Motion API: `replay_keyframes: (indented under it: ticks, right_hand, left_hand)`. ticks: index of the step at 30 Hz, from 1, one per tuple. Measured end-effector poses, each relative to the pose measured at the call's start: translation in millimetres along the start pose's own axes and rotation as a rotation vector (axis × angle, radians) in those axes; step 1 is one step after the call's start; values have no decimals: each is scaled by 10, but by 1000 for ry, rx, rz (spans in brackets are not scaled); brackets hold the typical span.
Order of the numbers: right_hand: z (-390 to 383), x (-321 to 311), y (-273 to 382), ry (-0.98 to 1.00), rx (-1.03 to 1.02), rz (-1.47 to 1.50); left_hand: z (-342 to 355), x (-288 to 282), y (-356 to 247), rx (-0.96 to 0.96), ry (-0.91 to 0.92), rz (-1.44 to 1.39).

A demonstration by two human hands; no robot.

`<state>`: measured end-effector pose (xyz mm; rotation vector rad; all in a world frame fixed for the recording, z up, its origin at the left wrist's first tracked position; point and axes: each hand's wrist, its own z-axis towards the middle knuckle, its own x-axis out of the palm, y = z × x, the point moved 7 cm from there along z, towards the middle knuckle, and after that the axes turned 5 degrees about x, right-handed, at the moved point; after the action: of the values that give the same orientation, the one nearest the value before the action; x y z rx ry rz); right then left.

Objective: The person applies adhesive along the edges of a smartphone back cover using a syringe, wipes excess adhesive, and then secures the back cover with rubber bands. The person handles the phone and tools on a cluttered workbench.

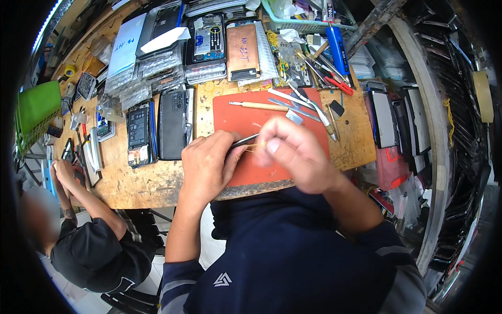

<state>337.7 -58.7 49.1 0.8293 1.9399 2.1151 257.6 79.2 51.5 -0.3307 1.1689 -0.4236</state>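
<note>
Over the red work mat [243,172], my left hand [206,157] is closed around a slim dark slab [244,140], seen edge-on and looking like a phone; most of it is hidden behind the fingers. My right hand [298,154], a little blurred, is closed with thumb and fingers pinching a thin yellow rubber band [254,148]. The band stretches between that pinch and the slab. Behind the hands, a wooden-handled tool [259,105], white tweezers [314,107] and a metal strip [295,108] lie on the mat.
An opened phone [140,133] and a dark phone [172,123] lie left. Stacks of bubble-wrapped parts [157,73] stand behind. Red-handled pliers [339,83], a blue tool [338,49] and a green basket [308,23] are far right. A co-worker [99,246] sits at left.
</note>
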Motion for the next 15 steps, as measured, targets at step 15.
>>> replay_keyframes:
  ticks: [15]
  right_hand:
    - [-51, -39, 384, -238, -374, -1423]
  left_hand:
    - [-175, 96, 900, -689, -461, -1200]
